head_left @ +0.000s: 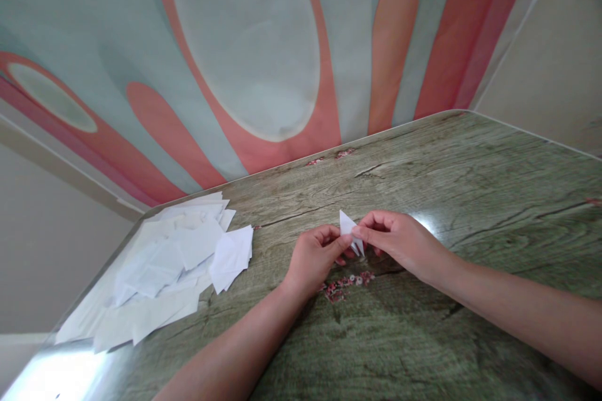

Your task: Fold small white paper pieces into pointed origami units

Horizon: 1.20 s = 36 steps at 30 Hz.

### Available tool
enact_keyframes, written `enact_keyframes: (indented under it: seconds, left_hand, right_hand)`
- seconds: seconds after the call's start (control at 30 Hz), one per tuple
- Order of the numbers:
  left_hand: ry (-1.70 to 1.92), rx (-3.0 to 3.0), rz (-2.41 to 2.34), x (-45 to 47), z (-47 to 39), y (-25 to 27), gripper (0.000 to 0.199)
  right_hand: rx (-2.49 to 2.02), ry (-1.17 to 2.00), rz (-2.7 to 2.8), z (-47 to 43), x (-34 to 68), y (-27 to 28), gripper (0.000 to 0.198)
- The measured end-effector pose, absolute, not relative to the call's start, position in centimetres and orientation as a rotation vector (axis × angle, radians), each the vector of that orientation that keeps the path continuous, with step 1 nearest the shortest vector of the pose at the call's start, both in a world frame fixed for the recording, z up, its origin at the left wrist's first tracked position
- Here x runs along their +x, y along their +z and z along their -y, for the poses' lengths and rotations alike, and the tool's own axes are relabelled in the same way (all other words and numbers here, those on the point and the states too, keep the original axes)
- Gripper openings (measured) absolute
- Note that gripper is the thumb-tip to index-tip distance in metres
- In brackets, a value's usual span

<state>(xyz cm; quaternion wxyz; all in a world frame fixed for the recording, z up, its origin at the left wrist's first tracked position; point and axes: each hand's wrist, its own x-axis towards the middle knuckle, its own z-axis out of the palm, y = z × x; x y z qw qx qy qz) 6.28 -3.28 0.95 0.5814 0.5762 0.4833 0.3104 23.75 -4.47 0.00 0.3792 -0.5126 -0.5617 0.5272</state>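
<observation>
A small piece of folded white paper is held up between my two hands over the table, with a pointed tip at the top and narrow points at the bottom. My left hand pinches its left side between thumb and fingers. From the right, my right hand grips the other side, thumb against the paper's face. Both thumbs come close together at the middle of the folded piece. The fingers behind the paper are partly hidden.
Loose white paper sheets lie in an overlapping heap on the table's left side, with a smaller stack of paper squares at its right edge. The wood-grain table meets a patterned coral and grey-blue wall covering at the back.
</observation>
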Motion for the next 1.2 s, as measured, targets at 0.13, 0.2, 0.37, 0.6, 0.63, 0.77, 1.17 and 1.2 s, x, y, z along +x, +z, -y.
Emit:
enact_keyframes:
  seconds: [0.13,0.2,0.37,0.6,0.63,0.77,1.17,1.2]
  left_hand:
    - [0.704,1.355,-1.115,5.97,3.26,1.03,0.025]
    - [0.707,1.378,-1.128,5.89,3.26,1.02,0.024]
    - [0.734,1.422,-1.167,6.06,3.28,0.93,0.025]
    - [0.624,1.527,-1.153,5.79,3.5,1.41,0.023]
    - [0.609,1.566,-1.157,5.8,3.61,1.48,0.021]
    - [0.596,1.553,-1.128,6.1,3.93,1.44,0.017]
    - [0.513,1.649,-1.148,5.99,4.18,1.43,0.018]
    - [0.53,1.623,-1.144,6.07,4.13,1.44,0.018]
  right_hand:
    - [-1.256,1.416,1.45,4.36,23.77,-0.23,0.031]
    - [-1.261,1.423,1.477,4.4,23.71,-0.09,0.032]
    - [-1.292,1.331,1.525,4.5,23.64,0.14,0.029]
    - [-1.196,1.375,1.501,4.51,23.83,-0.12,0.024]
    - [-1.192,1.371,1.498,4.53,23.85,-0.02,0.023]
    - [-1.256,1.284,1.465,4.61,23.82,0.35,0.023]
    - [-1.232,1.247,1.482,4.58,24.07,0.61,0.023]
    - [-1.221,1.258,1.46,4.54,24.11,0.61,0.024]
